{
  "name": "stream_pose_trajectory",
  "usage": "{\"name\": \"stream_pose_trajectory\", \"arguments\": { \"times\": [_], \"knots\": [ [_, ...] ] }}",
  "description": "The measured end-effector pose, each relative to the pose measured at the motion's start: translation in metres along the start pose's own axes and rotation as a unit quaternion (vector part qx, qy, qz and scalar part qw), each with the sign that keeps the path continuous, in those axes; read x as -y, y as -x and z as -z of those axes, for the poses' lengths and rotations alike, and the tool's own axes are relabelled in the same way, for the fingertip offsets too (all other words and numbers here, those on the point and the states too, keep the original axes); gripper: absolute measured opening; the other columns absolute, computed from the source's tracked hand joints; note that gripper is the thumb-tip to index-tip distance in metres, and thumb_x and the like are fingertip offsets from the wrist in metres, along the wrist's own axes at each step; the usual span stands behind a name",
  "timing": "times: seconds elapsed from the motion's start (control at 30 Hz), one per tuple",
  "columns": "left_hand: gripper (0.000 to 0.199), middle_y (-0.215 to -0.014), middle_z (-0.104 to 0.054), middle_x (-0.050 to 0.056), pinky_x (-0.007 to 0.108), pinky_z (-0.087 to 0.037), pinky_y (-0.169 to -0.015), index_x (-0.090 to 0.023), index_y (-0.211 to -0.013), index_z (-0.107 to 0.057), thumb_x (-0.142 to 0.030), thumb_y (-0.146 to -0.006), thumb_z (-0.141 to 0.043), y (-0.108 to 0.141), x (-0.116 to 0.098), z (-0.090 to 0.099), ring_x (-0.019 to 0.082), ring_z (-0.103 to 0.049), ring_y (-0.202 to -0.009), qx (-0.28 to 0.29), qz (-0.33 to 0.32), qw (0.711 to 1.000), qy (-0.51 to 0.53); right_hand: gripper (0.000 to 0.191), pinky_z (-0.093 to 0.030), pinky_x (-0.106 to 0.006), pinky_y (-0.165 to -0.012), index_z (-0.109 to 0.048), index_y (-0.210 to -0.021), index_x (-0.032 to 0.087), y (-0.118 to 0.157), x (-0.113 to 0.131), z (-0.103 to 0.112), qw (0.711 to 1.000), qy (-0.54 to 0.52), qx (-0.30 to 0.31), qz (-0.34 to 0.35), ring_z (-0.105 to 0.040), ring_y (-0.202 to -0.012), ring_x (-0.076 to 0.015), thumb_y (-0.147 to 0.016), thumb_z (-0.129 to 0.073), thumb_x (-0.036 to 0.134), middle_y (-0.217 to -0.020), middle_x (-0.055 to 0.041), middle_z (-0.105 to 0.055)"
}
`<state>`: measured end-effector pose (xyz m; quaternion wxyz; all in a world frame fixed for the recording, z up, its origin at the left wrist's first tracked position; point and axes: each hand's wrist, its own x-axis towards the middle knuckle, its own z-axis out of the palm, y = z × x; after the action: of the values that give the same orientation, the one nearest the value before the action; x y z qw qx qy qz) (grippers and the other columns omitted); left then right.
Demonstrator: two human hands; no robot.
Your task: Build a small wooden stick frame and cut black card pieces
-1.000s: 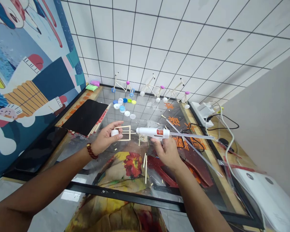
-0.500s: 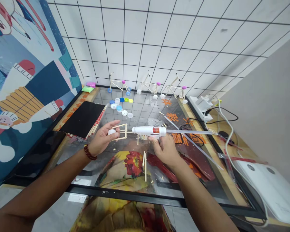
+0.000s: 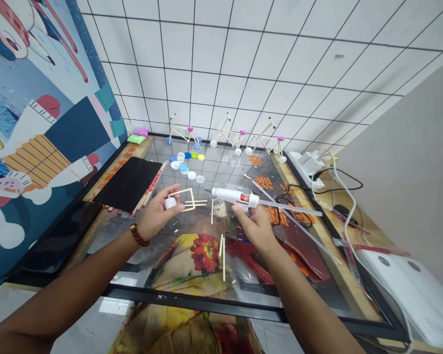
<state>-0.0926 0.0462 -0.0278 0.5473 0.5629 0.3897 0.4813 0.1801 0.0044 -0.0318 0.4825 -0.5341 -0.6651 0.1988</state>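
Observation:
My left hand (image 3: 158, 211) is closed around a white bottle cap (image 3: 170, 202) with a small frame of thin wooden sticks (image 3: 192, 197) jutting out to the right of it. In my right hand (image 3: 256, 223) is a white glue gun (image 3: 231, 195), its nozzle pointing left toward the frame but apart from it. A long clear glue stick (image 3: 291, 206) sticks out of the gun's back end. Loose wooden sticks (image 3: 223, 258) lie on the glossy table between my forearms, with small scraps around them.
Several stick models with cap wheels (image 3: 260, 140) stand along the back edge. Coloured bottle caps (image 3: 183, 168) lie in front of them. A black board (image 3: 129, 183) is at left, a power strip (image 3: 305, 164) with cables at right, and a red pouch (image 3: 251, 255) below my right hand.
The glue gun has drawn back to the right and tilted, so its nozzle now shows apart from the stick frame. My left hand keeps its hold with little movement.

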Motion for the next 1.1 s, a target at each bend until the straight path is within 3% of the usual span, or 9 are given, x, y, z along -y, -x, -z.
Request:
{"name": "stream_pose_trajectory", "arguments": {
  "times": [0.13,0.33,0.7,0.9,1.1],
  "knots": [
    [0.075,-0.092,-0.051,0.0,0.024,-0.05,-0.069,-0.021,-0.128,-0.051,-0.02,-0.06,-0.084,0.003,-0.003,-0.001,0.009,-0.054,-0.076,0.036,0.006,0.999,-0.006,0.03,-0.052,-0.044,-0.09,-0.068,-0.104,0.019,0.001,-0.003,-0.002,0.998,-0.06,0.03,-0.004,-0.068,-0.097,-0.0255,-0.091,-0.055,0.044,-0.097,-0.0064,-0.073],
    [0.062,-0.091,-0.049,0.0,0.023,-0.048,-0.069,-0.019,-0.123,-0.052,-0.018,-0.067,-0.079,0.007,-0.008,-0.003,0.008,-0.052,-0.073,0.076,-0.001,0.996,-0.052,0.032,-0.052,-0.04,-0.084,-0.066,-0.103,0.017,0.003,0.004,0.001,0.998,0.01,0.055,0.015,-0.067,-0.089,-0.0245,-0.093,-0.051,0.044,-0.092,-0.0075,-0.072],
    [0.061,-0.091,-0.051,0.001,0.024,-0.05,-0.067,-0.02,-0.122,-0.053,-0.022,-0.067,-0.08,0.008,-0.004,-0.003,0.01,-0.053,-0.073,0.087,-0.014,0.995,-0.056,0.038,-0.051,-0.039,-0.078,-0.065,-0.103,0.018,0.003,0.011,0.005,0.991,0.116,0.02,0.064,-0.066,-0.086,-0.026,-0.092,-0.047,0.05,-0.094,-0.0105,-0.072],
    [0.062,-0.091,-0.05,0.0,0.023,-0.048,-0.068,-0.021,-0.123,-0.052,-0.02,-0.067,-0.079,0.009,-0.007,-0.003,0.009,-0.053,-0.073,0.085,-0.013,0.995,-0.051,0.038,-0.051,-0.041,-0.081,-0.065,-0.104,0.016,0.003,0.01,0.005,0.99,0.129,0.017,0.057,-0.066,-0.09,-0.0273,-0.093,-0.046,0.047,-0.096,-0.0128,-0.071],
    [0.062,-0.089,-0.05,-0.001,0.022,-0.049,-0.066,-0.02,-0.121,-0.053,-0.019,-0.066,-0.08,0.008,-0.009,-0.004,0.009,-0.053,-0.073,0.062,-0.012,0.998,-0.031,0.038,-0.051,-0.038,-0.074,-0.067,-0.099,0.016,0.004,0.009,0.005,0.987,0.143,0.025,0.068,-0.065,-0.082,-0.0261,-0.092,-0.048,0.048,-0.089,-0.0109,-0.071]
  ]
}}
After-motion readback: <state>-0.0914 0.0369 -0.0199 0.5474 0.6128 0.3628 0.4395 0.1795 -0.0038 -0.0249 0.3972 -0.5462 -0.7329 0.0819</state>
